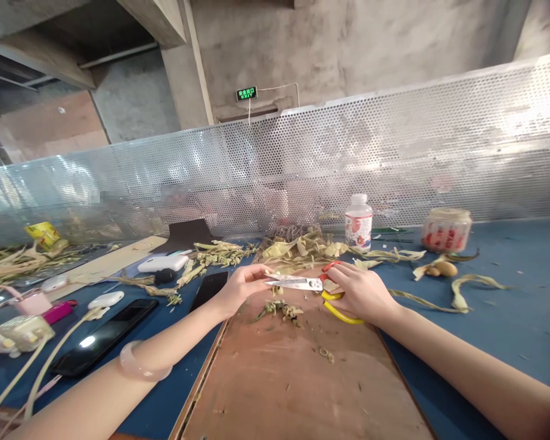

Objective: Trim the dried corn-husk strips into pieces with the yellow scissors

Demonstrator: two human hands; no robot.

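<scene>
My right hand point(360, 292) grips the red and yellow handles of a pair of scissors point(297, 283), whose steel blades point left over a brown wooden board point(302, 379). My left hand point(242, 286) is pinched at the blade tips, holding a small piece of dried plant that I cannot make out clearly. A small heap of cut green-brown bits point(282, 310) lies on the board just below the blades. A pale bangle point(142, 365) sits on my left wrist.
Dried leaf strips point(302, 249) pile up behind the board. A white bottle point(358, 221) and a jar point(446, 230) stand at the back right. Two black phones point(103, 336), a white power bank point(162, 263) and cables lie left. A perforated metal screen point(394, 159) closes off the blue table point(508, 318).
</scene>
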